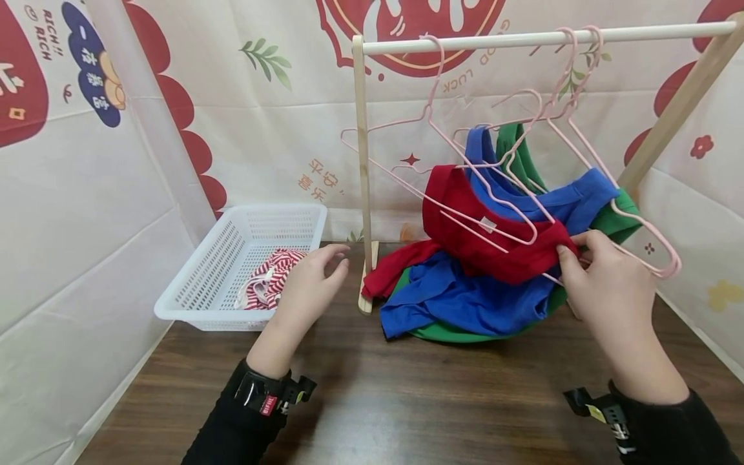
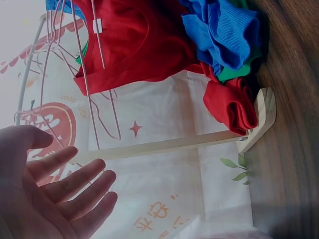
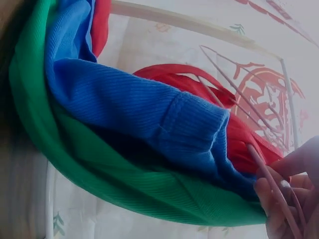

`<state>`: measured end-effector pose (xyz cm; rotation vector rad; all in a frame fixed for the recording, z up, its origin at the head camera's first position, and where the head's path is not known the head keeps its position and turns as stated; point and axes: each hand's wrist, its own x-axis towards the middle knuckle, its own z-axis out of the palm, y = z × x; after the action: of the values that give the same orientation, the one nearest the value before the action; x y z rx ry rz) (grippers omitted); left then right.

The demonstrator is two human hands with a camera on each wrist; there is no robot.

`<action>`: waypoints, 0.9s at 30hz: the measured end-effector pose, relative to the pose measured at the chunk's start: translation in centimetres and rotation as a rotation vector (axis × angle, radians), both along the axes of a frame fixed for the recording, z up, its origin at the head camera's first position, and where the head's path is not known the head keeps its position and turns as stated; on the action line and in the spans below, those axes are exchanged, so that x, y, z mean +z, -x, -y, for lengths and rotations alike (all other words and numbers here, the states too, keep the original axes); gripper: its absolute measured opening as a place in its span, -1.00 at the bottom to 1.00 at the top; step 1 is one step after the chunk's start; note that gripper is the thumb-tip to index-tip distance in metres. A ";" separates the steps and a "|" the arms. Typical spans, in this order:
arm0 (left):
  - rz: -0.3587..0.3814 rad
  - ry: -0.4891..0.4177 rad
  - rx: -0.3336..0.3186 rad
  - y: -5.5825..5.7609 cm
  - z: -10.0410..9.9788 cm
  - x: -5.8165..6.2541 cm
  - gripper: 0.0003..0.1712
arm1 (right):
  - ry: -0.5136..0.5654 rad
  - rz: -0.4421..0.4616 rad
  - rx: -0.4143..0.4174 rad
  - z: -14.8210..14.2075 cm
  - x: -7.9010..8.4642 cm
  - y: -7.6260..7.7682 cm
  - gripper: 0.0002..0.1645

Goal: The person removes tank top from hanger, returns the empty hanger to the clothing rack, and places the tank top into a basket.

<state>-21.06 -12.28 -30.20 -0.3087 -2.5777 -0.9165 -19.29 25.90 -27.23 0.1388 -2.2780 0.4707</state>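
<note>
Near: the right hand has its grip closed on the right edge of the red garment; the left hand, farther from the cloth, is empty, fingers loosely spread. The red garment lies leftward of the right grip, its upper edge sloping down toward it. Behind: the blue garment and green garment. Above: the rail. Pink hangers overlap; whether the right fingers also pinch wire is uncertain.
</note>
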 end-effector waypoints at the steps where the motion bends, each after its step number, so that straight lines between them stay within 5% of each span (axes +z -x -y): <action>1: 0.003 -0.006 0.000 0.0 0.0 0.0 -0.67 | 0.002 0.013 0.003 -0.1 0.0 0.0 -0.68; 16: 0.059 -0.129 -0.019 1.4 0.2 -0.7 -0.71 | 0.107 0.250 0.044 -1.3 -0.4 0.0 -0.62; 27: 0.060 -0.097 0.015 2.6 0.5 -1.4 -0.61 | 0.159 0.386 0.104 -2.0 -0.8 -0.2 -0.56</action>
<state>-23.69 -12.73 -31.63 -0.2379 -2.5759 -1.0566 -19.05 27.91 -27.99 0.0921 -2.6039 0.7870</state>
